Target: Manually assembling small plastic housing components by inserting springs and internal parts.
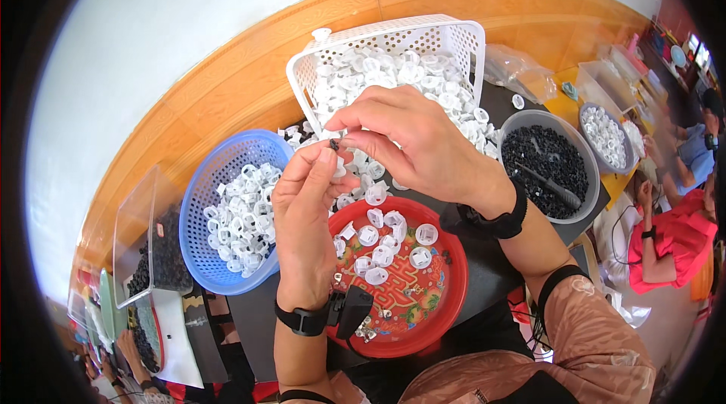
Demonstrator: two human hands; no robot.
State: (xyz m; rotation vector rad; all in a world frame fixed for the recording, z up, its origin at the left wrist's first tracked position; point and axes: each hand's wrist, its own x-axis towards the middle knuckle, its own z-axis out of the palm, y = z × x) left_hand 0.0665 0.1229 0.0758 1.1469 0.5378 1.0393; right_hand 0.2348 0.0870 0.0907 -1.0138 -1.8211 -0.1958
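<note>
In front of my chest, my left hand (306,204) is closed, pinching a small black part (334,145) at its fingertips. A small white plastic piece (339,170) shows by its fingers. My right hand (416,139) comes in from the right with thumb and forefinger pinched together at the black part; what lies between them is too small to make out. Below the hands, a red tray (412,345) carries several white plastic pieces (382,256) and small shiny metal bits (367,330). Behind them stands a white basket (393,25) heaped with white pieces, some spilled forward.
A blue basket (198,204) of white pieces stands left, beside a clear bin (134,234) of black parts. At right, a grey bowl (587,196) holds black parts and a black-handled tool (556,191). Beyond it is a smaller bowl (614,164). People sit at far right, one in red (673,245).
</note>
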